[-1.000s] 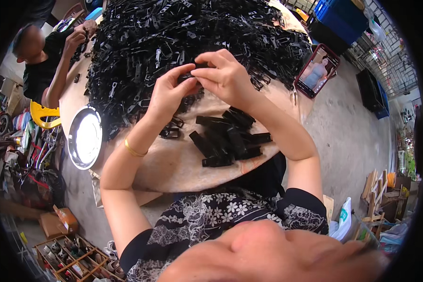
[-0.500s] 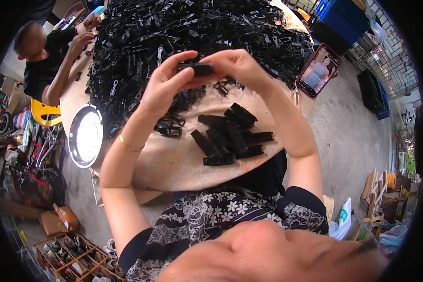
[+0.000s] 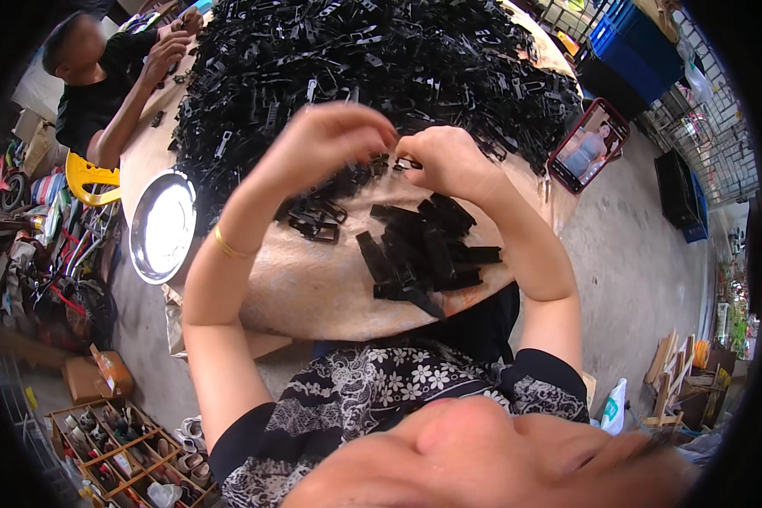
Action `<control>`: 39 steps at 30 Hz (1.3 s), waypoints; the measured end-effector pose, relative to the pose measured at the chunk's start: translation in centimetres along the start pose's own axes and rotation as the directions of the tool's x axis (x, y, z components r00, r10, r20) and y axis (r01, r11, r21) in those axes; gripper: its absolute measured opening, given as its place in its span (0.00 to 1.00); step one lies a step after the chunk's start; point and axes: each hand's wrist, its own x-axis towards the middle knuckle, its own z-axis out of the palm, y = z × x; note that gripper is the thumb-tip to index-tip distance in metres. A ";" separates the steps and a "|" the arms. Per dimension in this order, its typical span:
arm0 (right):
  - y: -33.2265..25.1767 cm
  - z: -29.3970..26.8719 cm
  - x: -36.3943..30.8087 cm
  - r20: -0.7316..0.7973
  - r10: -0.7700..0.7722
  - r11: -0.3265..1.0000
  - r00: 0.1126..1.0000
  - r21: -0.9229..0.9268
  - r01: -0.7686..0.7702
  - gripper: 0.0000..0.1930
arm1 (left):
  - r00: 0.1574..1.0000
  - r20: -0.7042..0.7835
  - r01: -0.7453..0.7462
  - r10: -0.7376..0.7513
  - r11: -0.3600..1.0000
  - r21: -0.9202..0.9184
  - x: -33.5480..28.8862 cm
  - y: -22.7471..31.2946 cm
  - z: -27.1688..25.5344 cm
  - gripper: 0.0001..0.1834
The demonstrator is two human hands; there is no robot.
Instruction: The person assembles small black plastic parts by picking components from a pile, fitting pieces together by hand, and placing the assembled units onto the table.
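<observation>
My right hand (image 3: 450, 161), over the table just beyond the small pile, is closed with thumb and fingers on a small black slotted piece (image 3: 408, 163). Close to its left is my left hand (image 3: 330, 144), smeared by motion with fingers bent; whether it holds anything I cannot make out. Below both hands lies a loose pile of longer black plastic pieces (image 3: 436, 245), stacked across one another. Left of that pile sit a few black slotted frames (image 3: 317, 222). A large heap of similar small black parts (image 3: 288, 63) covers the far side of the table.
The table has a pale cloth (image 3: 305, 292). A shiny metal bowl (image 3: 162, 224) is at its left edge, a phone (image 3: 588, 146) propped at its right. A co-worker (image 3: 93, 85) handles parts at far left. Blue and black crates (image 3: 635, 46) stand far right.
The black piece held between both hands is gone from them, and another piece lies at the small pile's near edge. My right hand has come down and right, now pinching a small slotted piece.
</observation>
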 end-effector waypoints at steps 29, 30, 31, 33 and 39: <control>-1.2 -0.5 1.1 -0.662 0.060 0.739 0.747 0.533 0.412 0.08 | 0.954 -0.276 0.078 -0.118 0.985 -0.152 0.5 -2.8 2.2 0.15; -1.2 -0.5 1.1 -0.661 0.056 0.735 0.748 0.534 0.417 0.08 | 0.956 -0.262 0.078 -0.131 0.976 -0.202 0.4 -2.8 2.1 0.16; -1.2 -0.5 1.2 -0.665 0.051 0.750 0.745 0.518 0.412 0.08 | 0.957 -0.249 0.084 -0.149 0.963 -0.256 0.2 -2.6 2.3 0.17; -1.2 -0.3 1.2 -0.682 0.038 0.775 0.731 0.482 0.409 0.09 | 0.957 -0.243 0.067 -0.160 0.933 -0.352 0.0 -2.8 2.4 0.18; -1.1 0.0 1.2 -0.691 0.020 0.792 0.723 0.452 0.410 0.09 | 0.954 -0.266 0.046 -0.139 0.943 -0.329 -0.2 -2.8 2.5 0.19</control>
